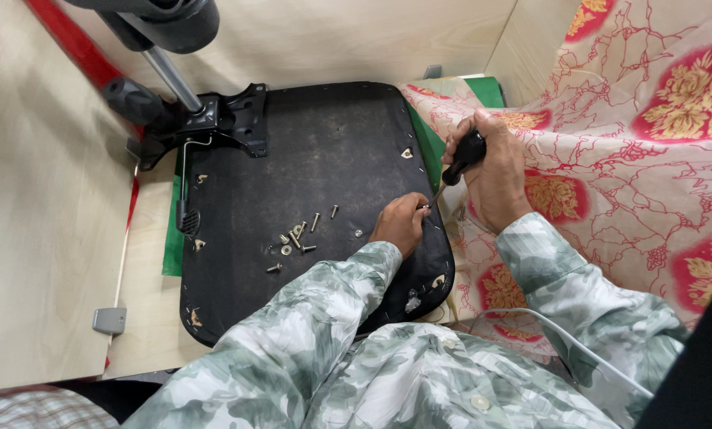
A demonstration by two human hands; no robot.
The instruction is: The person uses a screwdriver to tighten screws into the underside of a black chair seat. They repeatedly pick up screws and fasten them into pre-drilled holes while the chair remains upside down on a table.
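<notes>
Gripping a screwdriver with a thick black handle and a thin metal shaft [459, 163], the right hand [491, 171] is closed in a fist around the handle, and the shaft slants down and to the left toward the right edge of the upturned black chair seat base [332, 151]. The left hand [401, 224] rests on that edge with its fingers curled at the shaft's tip; whether it pinches a screw there cannot be told. Both arms wear sleeves of a green and white patterned cloth.

The seat base lies flat, its dark fabric underside up, with staples along its rim and small mounting holes near its corners. On its middle, just left of the left hand, lies a loose scatter of silver screws and washers [296, 238], touching the fabric and held by no tray or box. At the far left corner of the base sits a black metal tilt mechanism [213, 119] with a lever and a chrome gas cylinder [173, 79] rising from it.

Under the base shows a green mat [172, 254] on a pale wooden counter [145, 318]. To the right hangs a cream cloth with red and gold flowers [634, 159], just beside the right hand.
</notes>
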